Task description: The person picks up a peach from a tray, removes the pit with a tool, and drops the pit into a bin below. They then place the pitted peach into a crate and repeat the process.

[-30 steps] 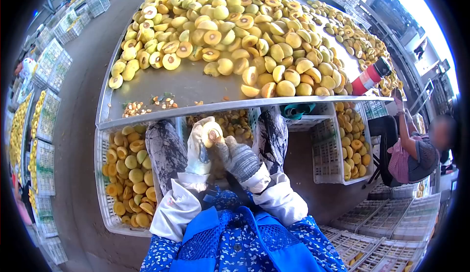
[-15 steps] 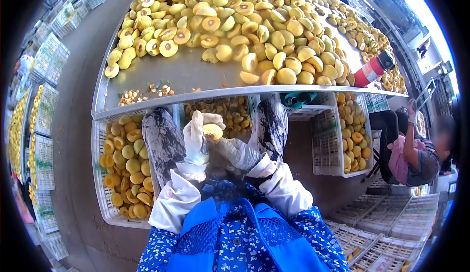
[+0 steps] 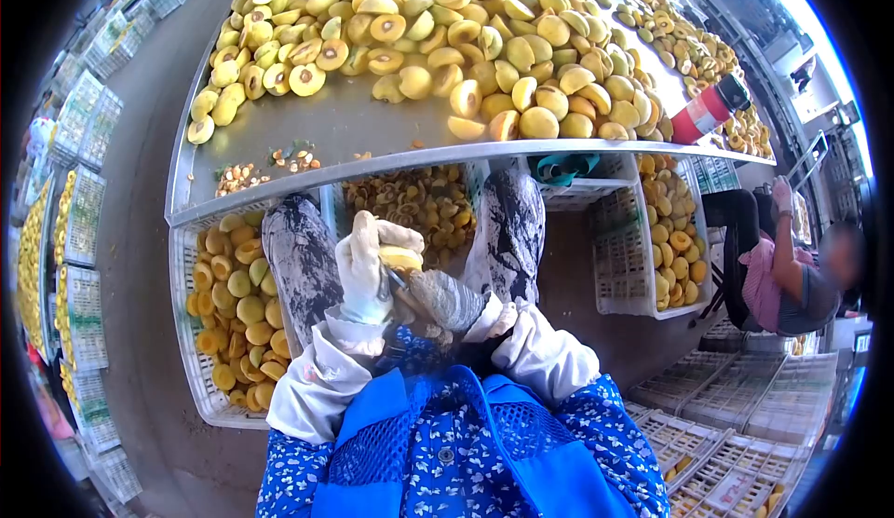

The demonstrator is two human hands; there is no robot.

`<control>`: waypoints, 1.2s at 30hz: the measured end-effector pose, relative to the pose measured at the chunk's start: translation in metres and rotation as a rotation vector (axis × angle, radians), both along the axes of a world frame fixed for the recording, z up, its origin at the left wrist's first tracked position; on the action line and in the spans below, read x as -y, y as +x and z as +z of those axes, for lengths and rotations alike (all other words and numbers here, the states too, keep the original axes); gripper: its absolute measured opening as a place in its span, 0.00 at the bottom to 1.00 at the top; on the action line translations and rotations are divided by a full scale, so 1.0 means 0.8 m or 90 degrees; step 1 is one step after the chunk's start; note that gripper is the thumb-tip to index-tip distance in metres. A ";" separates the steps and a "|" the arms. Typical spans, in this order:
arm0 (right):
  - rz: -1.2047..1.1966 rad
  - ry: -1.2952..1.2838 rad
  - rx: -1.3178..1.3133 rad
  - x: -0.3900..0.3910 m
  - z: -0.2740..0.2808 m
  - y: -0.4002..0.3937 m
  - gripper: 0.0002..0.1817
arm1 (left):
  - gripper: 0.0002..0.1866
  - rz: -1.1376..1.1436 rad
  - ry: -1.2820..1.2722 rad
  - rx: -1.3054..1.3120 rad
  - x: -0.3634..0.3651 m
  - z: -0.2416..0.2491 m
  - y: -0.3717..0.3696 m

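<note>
In a whitish glove, my left hand (image 3: 365, 271) is closed round a yellow peach half (image 3: 400, 258), thumb and fingers on its sides. My right hand (image 3: 449, 300), in a greyer glove, is curled just below and right of the fruit. A thin tip shows between that hand and the peach, but the thing it belongs to is mostly hidden. Both hands are over my lap, in front of a crate of small peach pieces (image 3: 410, 203) between my knees. Beyond them, many halved peaches (image 3: 521, 61) are heaped on the metal table (image 3: 326, 127).
A crate of peach halves (image 3: 237, 313) stands left of my legs, another crate (image 3: 619, 266) to the right. Pit scraps (image 3: 240, 179) lie near the table edge, and a red bottle (image 3: 703, 115) on its right. A seated co-worker (image 3: 792, 280) is at far right, near stacked crates (image 3: 745, 397).
The peach half has tilted in my left hand, showing less of its face. My right hand has turned and come closer beneath it. The view has shifted slightly.
</note>
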State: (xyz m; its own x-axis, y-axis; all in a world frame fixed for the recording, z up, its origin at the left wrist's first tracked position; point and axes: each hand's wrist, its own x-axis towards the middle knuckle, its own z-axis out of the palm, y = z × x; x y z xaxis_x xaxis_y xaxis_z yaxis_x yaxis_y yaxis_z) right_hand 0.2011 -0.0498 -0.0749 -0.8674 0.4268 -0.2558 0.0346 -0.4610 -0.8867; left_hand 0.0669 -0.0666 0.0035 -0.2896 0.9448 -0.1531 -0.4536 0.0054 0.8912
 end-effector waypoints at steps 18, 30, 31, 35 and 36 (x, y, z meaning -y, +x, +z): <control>-0.069 -0.308 -0.122 0.007 0.081 -0.004 0.27 | 0.25 -0.173 0.102 0.181 -0.004 -0.023 -0.010; -0.249 -0.046 0.175 -0.012 -0.009 -0.005 0.27 | 0.18 0.370 -0.038 -0.443 0.042 -0.050 -0.174; -0.257 0.031 0.149 -0.007 -0.009 -0.004 0.28 | 0.18 0.394 -0.111 -0.791 0.043 -0.064 -0.202; -0.158 -0.261 0.183 -0.018 0.005 0.001 0.29 | 0.18 0.329 0.019 -1.039 -0.043 0.038 -0.162; -0.173 -0.261 0.147 -0.021 0.001 0.001 0.29 | 0.19 0.280 0.085 -1.048 -0.085 0.050 -0.146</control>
